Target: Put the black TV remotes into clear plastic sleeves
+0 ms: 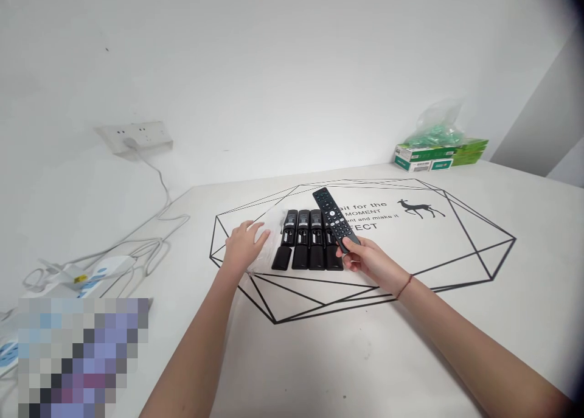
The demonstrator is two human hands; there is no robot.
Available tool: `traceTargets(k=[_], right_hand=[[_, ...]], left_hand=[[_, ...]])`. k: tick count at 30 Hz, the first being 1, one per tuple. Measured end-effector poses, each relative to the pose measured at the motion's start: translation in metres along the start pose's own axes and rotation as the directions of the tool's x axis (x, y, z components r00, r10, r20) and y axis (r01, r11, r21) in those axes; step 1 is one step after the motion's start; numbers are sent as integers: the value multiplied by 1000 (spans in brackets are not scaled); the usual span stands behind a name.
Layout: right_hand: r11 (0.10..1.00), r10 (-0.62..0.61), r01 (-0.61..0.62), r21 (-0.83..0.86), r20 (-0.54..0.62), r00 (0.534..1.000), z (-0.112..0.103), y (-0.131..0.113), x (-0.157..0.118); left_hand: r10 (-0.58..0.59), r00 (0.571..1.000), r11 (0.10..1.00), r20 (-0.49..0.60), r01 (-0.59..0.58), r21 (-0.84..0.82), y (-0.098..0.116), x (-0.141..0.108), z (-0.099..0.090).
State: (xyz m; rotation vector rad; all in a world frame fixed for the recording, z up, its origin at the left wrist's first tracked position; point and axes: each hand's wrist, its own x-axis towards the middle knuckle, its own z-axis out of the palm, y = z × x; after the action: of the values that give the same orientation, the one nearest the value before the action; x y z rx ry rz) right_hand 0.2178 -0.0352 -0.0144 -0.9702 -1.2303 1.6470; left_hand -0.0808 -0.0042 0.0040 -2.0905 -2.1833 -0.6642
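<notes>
A black remote control (335,217) is held by its lower end in my right hand (369,260), its buttons facing up and its top tilted to the left. Beneath and left of it, several more black remotes (303,220) lie face down in a row, their battery compartments uncovered. Loose black battery covers (300,258) lie just below them, one under each remote. My left hand (244,244) is open with fingers apart, over a clear plastic bag (269,247) left of the row. The held remote partly hides the rightmost one lying down.
Green and white boxes (424,156) with a clear bag of green items (433,132) on top stand at the back right. A wall socket (143,137), trailing cables (159,217) and a power strip (107,272) are on the left. The white table (328,357) bears printed black lines.
</notes>
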Motion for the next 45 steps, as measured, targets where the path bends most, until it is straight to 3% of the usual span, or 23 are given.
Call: traceTargets(k=[4,6,8,12,16,20,22,24,27,30,35,38,42,45], right_hand=[[983,-17,21,181,-24,1000,-8,-3,1],[966,-25,37,255,-50,998,-14,-3,0],[962,-46,69,264,-91,995,-20,-2,-1],[977,-164,190,93,-234,958,-32,2,2],[956,-293,286,-71,-335,896,-44,5,9],[908,-396,318,-272,-313,863,-45,7,11],[932,-350,301,-202,-291,890,-41,7,10],[966,-257,246,-74,-311,915,-38,7,10],[987,-154,159,-16,-356,922,-39,7,10],[987,-162,153,-52,-342,926,-44,7,12],[975,-222,208,-76,-328,918,-47,5,14],[981,-196,182,-72,-302,933,-45,4,12],[997,-55,42,-67,-209,976,-48,-1,7],[978,10,-43,-205,-156,988,-58,-5,2]], left_hand=[[135,981,974,-141,-158,-163,39,-2,-11],[254,964,910,-84,-267,-317,73,-1,-11],[345,939,843,12,-304,-443,111,0,-5],[421,890,705,174,-200,-681,178,4,21],[373,905,539,206,-31,-842,212,10,48],[276,926,274,256,179,-945,212,14,68],[252,929,172,272,234,-957,205,15,75],[275,917,136,290,262,-956,197,17,78],[346,883,199,317,261,-944,191,20,80],[413,853,254,320,229,-940,190,22,80],[426,851,211,308,237,-948,195,21,75],[392,864,217,316,246,-945,197,18,72],[315,912,255,263,186,-949,196,21,74],[240,954,318,181,99,-943,190,28,79]])
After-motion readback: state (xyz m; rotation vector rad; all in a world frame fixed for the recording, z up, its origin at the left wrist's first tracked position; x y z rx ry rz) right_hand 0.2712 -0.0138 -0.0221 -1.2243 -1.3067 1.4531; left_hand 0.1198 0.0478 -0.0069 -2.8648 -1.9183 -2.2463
